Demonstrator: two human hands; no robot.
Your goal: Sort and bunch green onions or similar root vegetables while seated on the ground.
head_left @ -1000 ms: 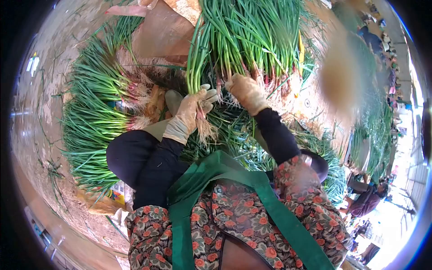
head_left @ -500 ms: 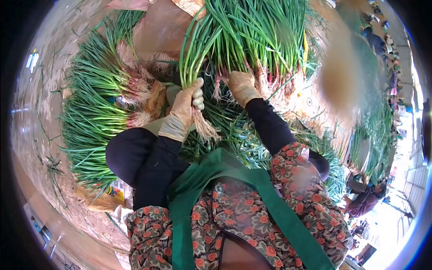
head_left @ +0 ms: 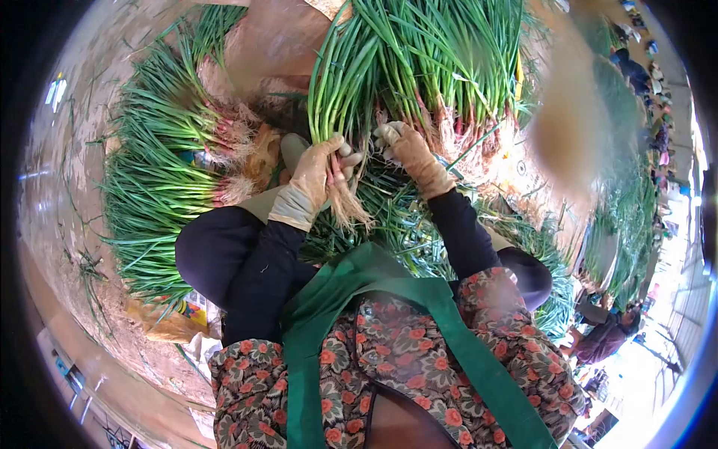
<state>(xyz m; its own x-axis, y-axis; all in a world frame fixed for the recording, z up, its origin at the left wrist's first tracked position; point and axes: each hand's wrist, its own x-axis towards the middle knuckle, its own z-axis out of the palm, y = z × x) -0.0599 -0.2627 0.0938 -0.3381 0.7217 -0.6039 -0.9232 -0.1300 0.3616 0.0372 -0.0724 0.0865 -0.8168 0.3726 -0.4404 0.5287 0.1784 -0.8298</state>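
My left hand [head_left: 318, 172], in a pale glove, is wrapped round a bunch of green onions [head_left: 333, 105]. Their leaves point up and away from me, and their pale roots [head_left: 346, 206] hang below the fist. Just to the right, my gloved right hand [head_left: 415, 153] has its fingers curled together beside the bunch; what they pinch, if anything, is too small to make out. Beyond it lies a large heap of green onions [head_left: 456, 67], roots toward me. Loose green leaves [head_left: 389, 206] cover the space under both hands.
Bundled green onions [head_left: 161, 187] lie in a curved row on the left. A brown sheet [head_left: 277, 41] is at the top. On the right are a long green pile [head_left: 621, 194] and a seated person [head_left: 606, 333]. A blurry spot [head_left: 565, 120] obscures part of the view.
My right hand has drawn back from the heap's roots, its fingers now turned toward the held bunch. My left hand has shifted slightly right, and the bunch in it looks thicker.
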